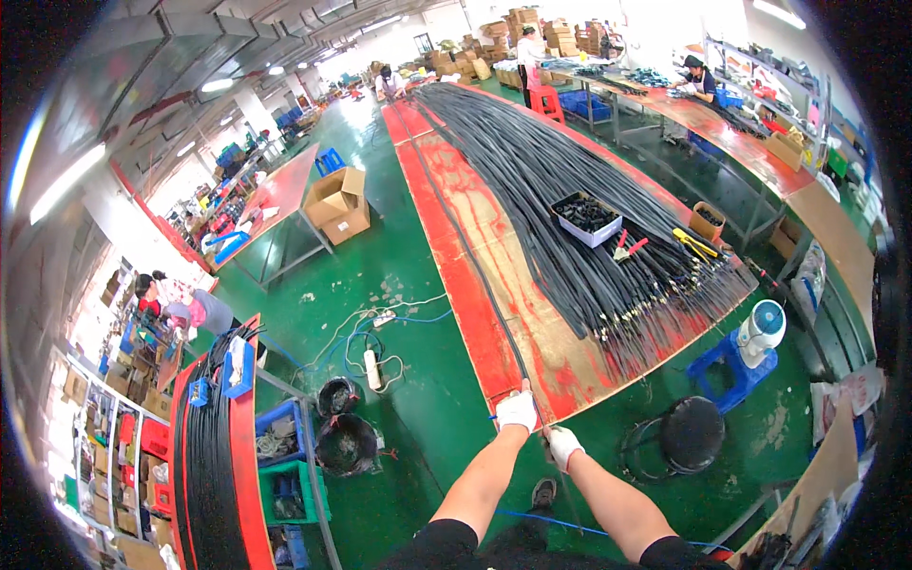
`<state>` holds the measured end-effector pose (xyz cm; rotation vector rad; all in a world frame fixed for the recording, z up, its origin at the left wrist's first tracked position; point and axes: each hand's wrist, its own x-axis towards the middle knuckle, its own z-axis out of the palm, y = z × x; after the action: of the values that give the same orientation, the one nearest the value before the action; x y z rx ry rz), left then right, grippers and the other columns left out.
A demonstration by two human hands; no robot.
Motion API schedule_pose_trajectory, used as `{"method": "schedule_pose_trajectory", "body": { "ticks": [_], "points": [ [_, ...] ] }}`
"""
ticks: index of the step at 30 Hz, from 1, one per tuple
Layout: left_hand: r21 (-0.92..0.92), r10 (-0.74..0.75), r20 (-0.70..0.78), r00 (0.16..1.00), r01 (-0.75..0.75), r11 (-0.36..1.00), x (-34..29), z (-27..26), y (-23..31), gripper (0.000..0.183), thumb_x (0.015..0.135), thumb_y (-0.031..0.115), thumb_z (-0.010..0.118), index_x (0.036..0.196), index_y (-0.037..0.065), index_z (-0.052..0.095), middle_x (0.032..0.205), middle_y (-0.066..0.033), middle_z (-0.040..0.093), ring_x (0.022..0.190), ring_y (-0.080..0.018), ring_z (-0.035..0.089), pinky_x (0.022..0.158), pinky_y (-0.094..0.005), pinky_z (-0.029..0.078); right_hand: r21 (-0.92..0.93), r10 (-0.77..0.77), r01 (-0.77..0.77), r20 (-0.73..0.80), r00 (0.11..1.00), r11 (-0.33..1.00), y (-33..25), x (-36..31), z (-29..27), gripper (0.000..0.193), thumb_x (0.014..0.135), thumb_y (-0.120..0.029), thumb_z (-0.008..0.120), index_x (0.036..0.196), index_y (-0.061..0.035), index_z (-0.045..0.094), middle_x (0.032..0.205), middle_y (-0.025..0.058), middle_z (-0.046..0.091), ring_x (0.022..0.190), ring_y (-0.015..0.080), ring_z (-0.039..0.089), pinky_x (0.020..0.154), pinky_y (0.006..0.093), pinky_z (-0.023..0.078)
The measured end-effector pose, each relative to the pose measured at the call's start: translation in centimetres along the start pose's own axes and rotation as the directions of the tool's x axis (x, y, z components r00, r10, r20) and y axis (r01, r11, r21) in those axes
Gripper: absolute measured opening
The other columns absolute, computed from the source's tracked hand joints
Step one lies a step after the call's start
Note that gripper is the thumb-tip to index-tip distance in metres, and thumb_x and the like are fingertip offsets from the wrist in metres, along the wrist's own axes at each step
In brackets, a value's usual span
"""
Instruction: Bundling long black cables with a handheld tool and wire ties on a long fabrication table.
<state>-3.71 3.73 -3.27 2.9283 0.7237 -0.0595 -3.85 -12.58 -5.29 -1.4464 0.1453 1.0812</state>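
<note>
At the near left corner of the long red table (457,285), my left hand (516,410), in a white glove, is closed round the near end of a single black cable (519,363). That cable stretches along the table's left side toward the far end. Just right of it, at the front edge, my gloved right hand (563,446) is closed, with its fingertips by the table edge. What it grips is too small to make out. A wide bundle of black cables (532,199) covers the table's right side, their stripped ends fanned toward me.
On the bundle sit a white box (593,238) of small black parts, red-handled pliers (629,251) and a yellow-handled tool (695,244). A round black stool (692,435) and a fan (761,332) stand right. Black bins (346,446) and a power strip (371,369) lie left. Co-workers work farther off.
</note>
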Motion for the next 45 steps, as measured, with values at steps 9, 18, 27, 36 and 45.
{"method": "schedule_pose_trajectory", "body": {
  "ticks": [9,18,27,36,45],
  "points": [
    [-0.064,-0.042,0.087,0.995,0.048,0.997,5.3,-2.5,0.3,0.058,0.098,0.02,0.053,0.154,0.009,0.047,0.109,-0.0192,0.071,0.095,-0.0354,0.074,0.082,-0.0476,0.059,-0.03,-0.036,0.036,0.018,0.999,0.999,-4.6,5.1,0.0,0.031,0.109,-0.03,0.051,0.122,-0.0039,0.061,0.072,0.0053,0.057,0.054,0.0179,0.052,0.046,0.0364,0.043],
    [-0.088,-0.065,0.084,0.994,0.072,0.994,8.4,-2.3,-1.2,0.054,0.098,0.02,0.053,0.151,0.009,0.05,0.109,-0.0204,0.072,0.096,-0.0373,0.074,0.083,-0.0478,0.059,0.112,0.04,-0.047,0.066,0.997,0.993,-7.2,10.7,1.7,0.025,0.108,-0.026,0.052,0.116,-0.0068,0.066,0.079,0.005,0.061,0.062,0.0183,0.055,0.053,0.0384,0.045],
    [-0.054,-0.054,0.132,0.99,0.062,0.997,8.8,-1.2,-2.0,0.062,0.095,0.023,0.062,0.153,0.01,0.048,0.109,-0.0188,0.071,0.097,-0.0359,0.074,0.085,-0.0461,0.059,0.051,0.08,-0.08,-0.005,0.997,0.995,-7.6,12.1,2.6,0.028,0.107,-0.032,0.054,0.105,-0.0069,0.066,0.081,0.0065,0.061,0.065,0.0202,0.054,0.057,0.0403,0.045],
    [-0.028,-0.034,0.08,0.996,0.036,0.999,8.8,-2.5,-0.8,0.064,0.092,0.019,0.063,0.153,0.01,0.049,0.109,-0.0177,0.071,0.096,-0.0348,0.074,0.085,-0.0455,0.059,-0.094,-0.116,0.102,-0.168,0.979,0.99,-3.5,13.2,1.9,0.034,0.108,-0.034,0.052,0.117,-0.0036,0.063,0.085,0.008,0.059,0.069,0.0202,0.053,0.06,0.0354,0.041],
    [0.013,-0.011,0.059,0.998,0.01,1.0,8.2,-3.5,-0.5,0.065,0.091,0.015,0.059,0.155,0.008,0.048,0.11,-0.0181,0.071,0.097,-0.0349,0.073,0.083,-0.0452,0.058,-0.167,-0.256,0.218,-0.255,0.933,0.962,2.3,7.3,1.4,0.028,0.107,-0.032,0.056,0.105,-0.0043,0.061,0.066,0.0007,0.05,0.05,0.0132,0.046,0.045,0.0327,0.036]
  ]
}}
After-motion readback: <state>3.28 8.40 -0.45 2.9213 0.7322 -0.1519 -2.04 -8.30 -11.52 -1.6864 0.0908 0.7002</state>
